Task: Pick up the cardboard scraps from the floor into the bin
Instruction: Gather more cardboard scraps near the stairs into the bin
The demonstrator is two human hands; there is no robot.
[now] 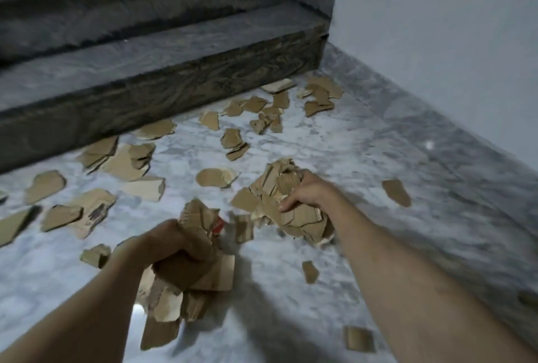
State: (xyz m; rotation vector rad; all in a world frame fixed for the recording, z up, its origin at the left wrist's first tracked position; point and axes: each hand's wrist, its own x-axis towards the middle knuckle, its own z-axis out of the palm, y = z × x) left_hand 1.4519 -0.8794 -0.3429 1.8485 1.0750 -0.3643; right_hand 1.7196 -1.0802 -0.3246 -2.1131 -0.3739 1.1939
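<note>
Both hands are closed around bundles of cardboard scraps. By the left hand a bunch is clenched, its pieces hanging downward. By the right hand a crumpled wad is gripped. More scraps are scattered flat over the marble floor below the step.

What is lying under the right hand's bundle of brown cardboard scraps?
Under the bundle of brown cardboard scraps held by the right hand, only grey-white marble floor shows around it; directly beneath is covered.
</note>
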